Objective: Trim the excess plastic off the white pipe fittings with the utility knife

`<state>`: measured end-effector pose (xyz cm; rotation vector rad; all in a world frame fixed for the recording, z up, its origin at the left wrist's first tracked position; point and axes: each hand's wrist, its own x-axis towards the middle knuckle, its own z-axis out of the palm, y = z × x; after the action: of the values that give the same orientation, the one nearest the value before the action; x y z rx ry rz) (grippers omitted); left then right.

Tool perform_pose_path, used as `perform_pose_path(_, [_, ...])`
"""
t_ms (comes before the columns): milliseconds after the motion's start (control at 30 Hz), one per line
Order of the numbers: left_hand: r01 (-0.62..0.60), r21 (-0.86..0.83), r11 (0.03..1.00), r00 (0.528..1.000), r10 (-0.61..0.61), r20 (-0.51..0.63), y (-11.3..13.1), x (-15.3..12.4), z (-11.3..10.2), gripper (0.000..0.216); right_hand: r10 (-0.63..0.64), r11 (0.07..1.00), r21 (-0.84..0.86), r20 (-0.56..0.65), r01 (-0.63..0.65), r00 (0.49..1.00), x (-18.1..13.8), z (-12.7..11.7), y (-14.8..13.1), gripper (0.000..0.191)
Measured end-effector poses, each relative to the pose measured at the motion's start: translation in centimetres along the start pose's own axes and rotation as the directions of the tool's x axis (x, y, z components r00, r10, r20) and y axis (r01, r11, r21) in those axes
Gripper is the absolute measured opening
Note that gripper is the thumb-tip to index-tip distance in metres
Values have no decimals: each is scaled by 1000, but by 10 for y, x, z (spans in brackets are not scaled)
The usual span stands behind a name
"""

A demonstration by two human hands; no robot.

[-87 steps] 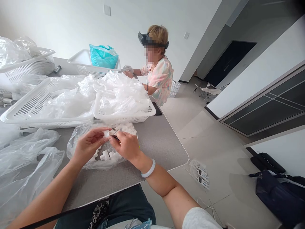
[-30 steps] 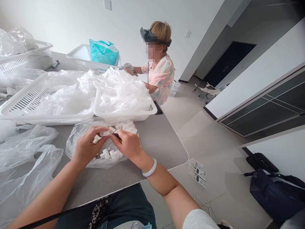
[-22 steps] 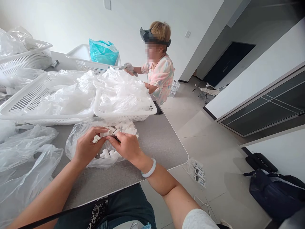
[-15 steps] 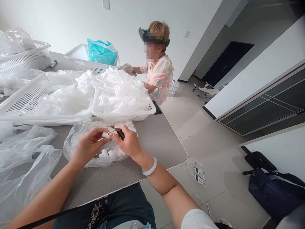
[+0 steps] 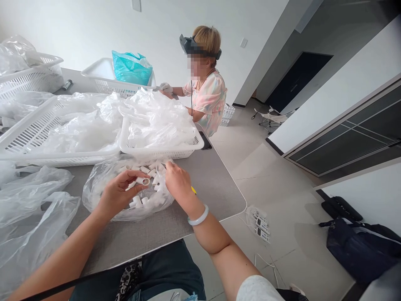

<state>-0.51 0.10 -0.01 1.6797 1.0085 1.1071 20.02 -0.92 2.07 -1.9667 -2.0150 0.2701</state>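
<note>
Between the thumb and fingers of my left hand (image 5: 116, 191) is a short white plastic pipe piece (image 5: 140, 181), its round open end turned toward my right side. My right hand (image 5: 179, 180) is closed just to the right of it, apart from the pipe piece. A yellow end of a slim black-and-yellow tool (image 5: 194, 190) sticks out behind that hand; the rest is hidden by the palm and fingers. Under both hands a clear plastic bag (image 5: 97, 184) lies spread on the table, with several similar white pipe pieces (image 5: 135, 202) in it.
White baskets (image 5: 75, 159) (image 5: 163, 151) full of plastic bags stand behind. Loose bags (image 5: 34, 209) lie at left. A phone (image 5: 206, 141) rests by the table edge (image 5: 230, 177). Beyond, a person (image 5: 208, 92) sits near a basket holding a blue bag (image 5: 133, 69).
My right hand has drawn away from the pipe piece to the right, and the tool's yellow end now shows behind it. My left hand still holds the piece, its open end now uncovered.
</note>
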Motion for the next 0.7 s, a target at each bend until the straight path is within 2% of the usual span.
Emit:
perform_pose_path(167, [14,37,999,1000,-14,-2,-6,3,-1,52,48,996,-78,110,-39,993,5,6,6,24])
perform_pose_path(300, [26,97,995,1000,-25,-4,-10,5,-2,48,22,1000,-4,112,-21,993,9,10,12,16])
perform_pose_path(433, [9,73,997,1000,-10,10,-9,6,-1,49,-36,998,50,95,31,995,10,4,11,20])
perform_pose_path(500, [0,47,999,1000,0,5,-8,7,0,50,-114,988,109,25,111,993,7,-1,7,20])
perform_pose_path(567, [0,55,998,1000,2,-24,-9,7,0,52,-239,946,210,-53,245,969,4,-3,1,23])
perform_pose_path(633, [9,109,994,998,-2,-60,-10,7,0,54,-346,881,312,-89,356,934,0,1,-6,24])
perform_pose_path(700, [22,204,979,996,-3,-95,-12,5,1,53,-375,840,387,-92,380,922,-3,9,-11,23])
